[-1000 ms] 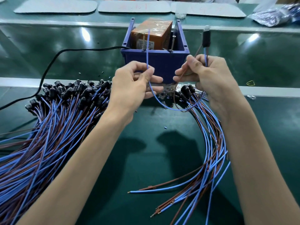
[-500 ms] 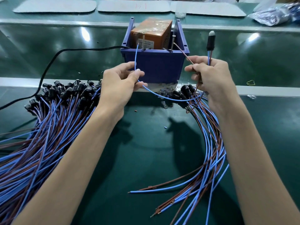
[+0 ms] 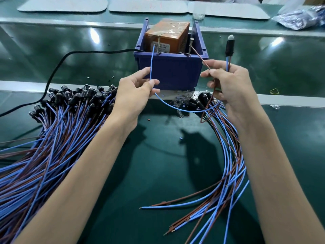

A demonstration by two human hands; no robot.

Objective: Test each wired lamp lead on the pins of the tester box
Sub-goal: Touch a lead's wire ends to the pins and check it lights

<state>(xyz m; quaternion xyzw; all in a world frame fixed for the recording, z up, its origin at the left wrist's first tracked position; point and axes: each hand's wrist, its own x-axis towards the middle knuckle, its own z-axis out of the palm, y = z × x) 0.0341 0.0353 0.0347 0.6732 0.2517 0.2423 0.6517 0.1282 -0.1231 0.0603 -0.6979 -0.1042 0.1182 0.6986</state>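
Note:
The tester box (image 3: 171, 69) is a blue bin holding an orange transformer (image 3: 167, 37), with two upright metal pins, left pin (image 3: 159, 44) and right pin (image 3: 190, 46). My left hand (image 3: 135, 90) pinches the blue wire (image 3: 151, 64), whose tip rises close beside the left pin. My right hand (image 3: 228, 83) grips the brown wire (image 3: 200, 57), its tip at the right pin, and holds the black lamp (image 3: 229, 46) upright above my fingers. The lamp's clear tip looks unlit.
A large heap of lamp leads (image 3: 52, 124) lies at the left, a smaller bundle (image 3: 226, 155) curves at the right. A black power cable (image 3: 58, 67) runs left from the box. Loose clear bulbs (image 3: 179, 103) lie before the box. A plastic bag (image 3: 302, 16) sits far right.
Both hands have spread apart and risen. The blue wire tip moved up toward the left pin, and the brown wire tip reached the right pin.

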